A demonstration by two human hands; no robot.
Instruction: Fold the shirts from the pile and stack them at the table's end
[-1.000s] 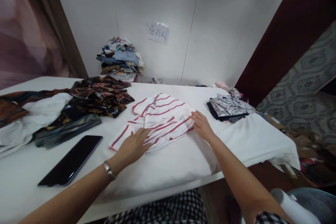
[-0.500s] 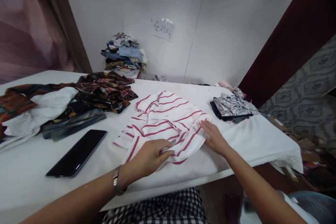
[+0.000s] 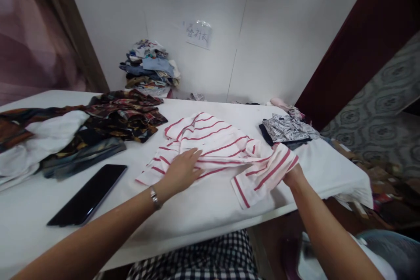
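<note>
A white shirt with red stripes (image 3: pixel 213 138) lies rumpled on the table in front of me. My left hand (image 3: pixel 183 168) rests on its near left part, fingers stretched out over the cloth. At the right, my right hand (image 3: pixel 293 176) is closed on a sleeve of the shirt, inside or behind the fabric, and partly hidden by it. That sleeve is lifted a little and pulled out to the right, its cuff hanging toward the table's front edge.
A black phone (image 3: pixel 87 194) lies at the left on the white table (image 3: pixel 197 210). Behind it are loose dark and white garments (image 3: pixel 127 111). A tall clothes stack (image 3: pixel 151 68) stands by the wall. At the right are folded patterned clothes (image 3: pixel 288 129). A fan (image 3: pixel 390 249) is low at the right.
My right hand has drawn the sleeve out to the right and toward me. My left hand has let go of the near cloth and now lies flatter on the shirt.
</note>
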